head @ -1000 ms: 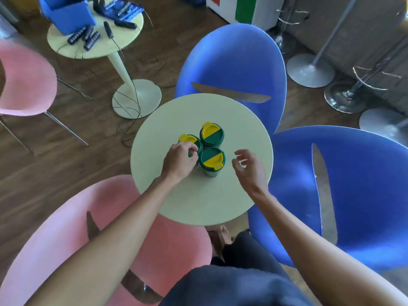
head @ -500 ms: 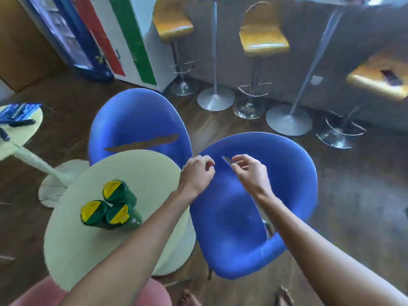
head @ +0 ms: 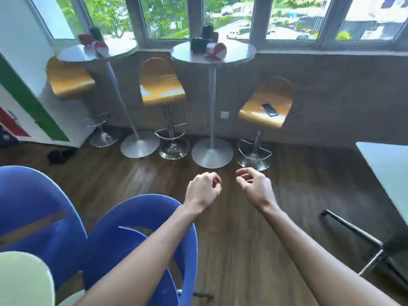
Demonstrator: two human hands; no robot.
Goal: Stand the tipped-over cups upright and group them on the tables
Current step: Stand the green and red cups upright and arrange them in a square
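Observation:
Two tall grey round tables stand by the window. On the right tall table (head: 238,54) a red and white cup (head: 217,50) lies on its side beside a dark tipped cup (head: 199,44); another dark cup (head: 207,30) stands behind. The left tall table (head: 77,54) holds a tipped red and white cup (head: 101,47), a red cup (head: 85,38) and a dark cup (head: 96,33). My left hand (head: 203,191) and my right hand (head: 254,186) hover over the wooden floor, far short of those tables, fingers loosely curled and holding nothing.
Three yellow bar stools (head: 162,85) stand under the tall tables; a phone (head: 269,109) lies on the right one. Two blue chairs (head: 141,235) and the pale green table (head: 24,279) are at lower left. A white table (head: 388,173) and black stand legs (head: 353,230) are at right.
The view has swung up and right, away from the pale green table with its three upright green cups, toward the window tables. Both hands left the cups and now hang empty.

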